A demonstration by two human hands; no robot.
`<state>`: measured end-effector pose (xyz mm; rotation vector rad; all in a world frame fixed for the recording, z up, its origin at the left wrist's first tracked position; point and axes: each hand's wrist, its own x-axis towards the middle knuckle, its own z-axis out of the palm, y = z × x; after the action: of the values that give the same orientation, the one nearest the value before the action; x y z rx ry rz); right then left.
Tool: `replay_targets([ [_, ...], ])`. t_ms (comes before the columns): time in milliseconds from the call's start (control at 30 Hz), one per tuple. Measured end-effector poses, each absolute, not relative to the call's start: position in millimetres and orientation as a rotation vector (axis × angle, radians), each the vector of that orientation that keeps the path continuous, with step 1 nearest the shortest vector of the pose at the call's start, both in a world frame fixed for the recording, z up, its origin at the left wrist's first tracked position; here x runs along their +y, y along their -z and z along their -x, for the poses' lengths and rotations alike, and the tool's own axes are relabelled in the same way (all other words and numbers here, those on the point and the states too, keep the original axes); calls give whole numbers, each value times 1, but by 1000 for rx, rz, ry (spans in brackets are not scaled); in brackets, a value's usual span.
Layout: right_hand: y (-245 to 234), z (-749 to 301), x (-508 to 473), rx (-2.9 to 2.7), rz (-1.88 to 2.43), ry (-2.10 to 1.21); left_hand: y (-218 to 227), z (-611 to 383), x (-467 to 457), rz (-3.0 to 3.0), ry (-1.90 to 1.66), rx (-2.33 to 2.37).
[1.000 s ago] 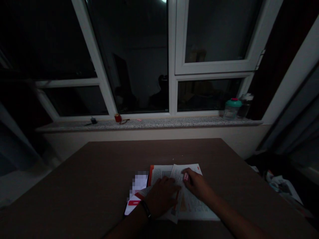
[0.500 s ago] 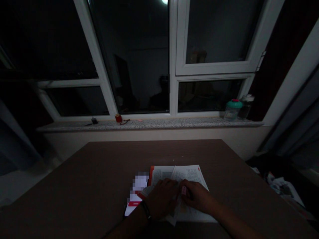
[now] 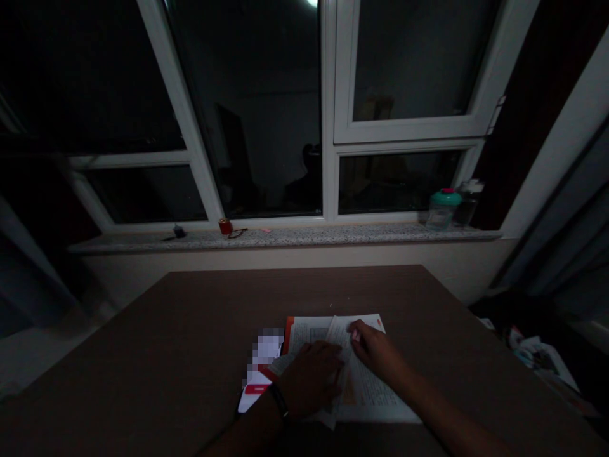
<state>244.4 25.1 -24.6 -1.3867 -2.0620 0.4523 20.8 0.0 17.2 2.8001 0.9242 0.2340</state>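
An open book (image 3: 366, 390) with an orange-red cover edge lies on the dark brown table (image 3: 190, 330), close to me. My left hand (image 3: 309, 381), with a dark band on its wrist, lies flat on the left pages and holds them down. My right hand (image 3: 375, 349) rests on the right page near its top, fingers curled around a small pink object that I cannot make out. A white and red card or booklet (image 3: 254, 387) sticks out from under the book at the left.
Beyond the table runs a speckled window sill (image 3: 285, 238) under dark windows. On the sill stand a teal-lidded jar (image 3: 442, 208), a darker bottle (image 3: 469, 200), a small red item (image 3: 224, 225) and a small dark item (image 3: 178, 231). Clutter lies on the floor at right (image 3: 537, 358).
My right hand slid down the right page toward me half a second ago and has now moved back up near the page's top. The left hand stayed in place.
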Motion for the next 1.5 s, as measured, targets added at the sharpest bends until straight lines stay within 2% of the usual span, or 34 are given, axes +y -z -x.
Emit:
replay_targets([
  [500,20,-237,-3,-2201,1280,-673,-16,-23,2,-2834,-262,838],
  [833,23,-249,22,-2019,1407,-489,-21,-24,-1,-2802,-257,843],
  [1267,18,-240,0,-2154,1315,-617,-23,-21,0,-2794,-213,810],
  [1500,28,-246,12,-2049,1383,-555,-20,-19,1,-2775,-232,815],
])
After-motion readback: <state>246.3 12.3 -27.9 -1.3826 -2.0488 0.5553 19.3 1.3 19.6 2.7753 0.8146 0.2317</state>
